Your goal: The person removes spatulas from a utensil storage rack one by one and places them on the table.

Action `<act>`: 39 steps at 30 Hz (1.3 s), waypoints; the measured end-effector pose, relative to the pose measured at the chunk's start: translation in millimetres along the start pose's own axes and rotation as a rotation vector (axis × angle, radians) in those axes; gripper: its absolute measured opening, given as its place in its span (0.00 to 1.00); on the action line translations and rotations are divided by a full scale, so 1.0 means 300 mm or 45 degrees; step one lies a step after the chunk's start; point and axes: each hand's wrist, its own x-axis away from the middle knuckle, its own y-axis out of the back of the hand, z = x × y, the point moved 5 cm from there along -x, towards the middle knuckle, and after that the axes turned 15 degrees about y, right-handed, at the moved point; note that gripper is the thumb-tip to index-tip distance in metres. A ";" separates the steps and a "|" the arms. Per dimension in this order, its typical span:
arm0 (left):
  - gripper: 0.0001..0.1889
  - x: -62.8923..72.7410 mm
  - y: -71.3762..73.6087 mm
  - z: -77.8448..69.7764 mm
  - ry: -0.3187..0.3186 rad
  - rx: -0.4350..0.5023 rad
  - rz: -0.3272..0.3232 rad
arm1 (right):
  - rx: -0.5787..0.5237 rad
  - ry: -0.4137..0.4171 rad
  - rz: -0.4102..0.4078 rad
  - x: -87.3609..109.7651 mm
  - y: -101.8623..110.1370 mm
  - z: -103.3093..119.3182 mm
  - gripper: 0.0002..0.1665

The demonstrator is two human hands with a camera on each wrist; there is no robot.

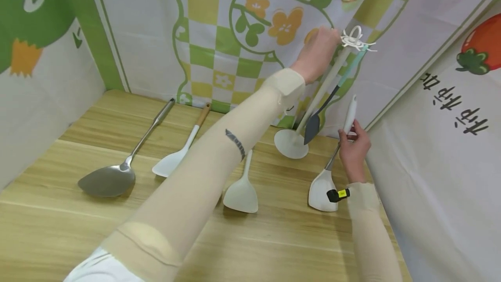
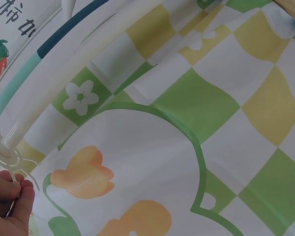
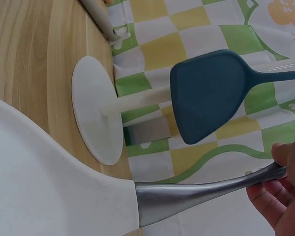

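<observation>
My left hand (image 1: 318, 53) is at the top of a white utensil stand (image 1: 291, 146), where its thumb and fingers pinch part of the hooked ring (image 2: 6, 155) in the left wrist view. From that ring hangs a spatula with a dark blade (image 1: 312, 129) and a mint-green handle. With its fingers and thumb, my right hand (image 1: 354, 149) holds another spatula (image 1: 321, 190) by its handle, to the right of the stand. This one has a white blade, a metal neck and a white handle; its blade points toward me. The right wrist view shows the white blade (image 3: 49, 182) up close.
Left of the stand, a metal wok spatula (image 1: 111, 182), a white spatula with a wooden handle end (image 1: 170, 163) and a cream spatula (image 1: 242, 195) lie on the wooden table (image 1: 274, 238). Printed cloth walls (image 1: 223, 55) stand behind and at both sides.
</observation>
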 end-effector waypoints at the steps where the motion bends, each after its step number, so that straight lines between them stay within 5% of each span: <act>1: 0.16 0.000 -0.001 0.000 0.004 0.014 0.011 | 0.013 -0.010 0.012 0.003 -0.001 -0.002 0.30; 18: 0.16 -0.004 -0.011 0.003 0.036 0.127 0.111 | 0.061 -0.054 0.256 0.047 -0.051 -0.045 0.31; 39: 0.17 -0.011 -0.012 0.005 0.061 0.159 0.130 | 0.075 -0.066 0.469 0.095 -0.132 -0.115 0.26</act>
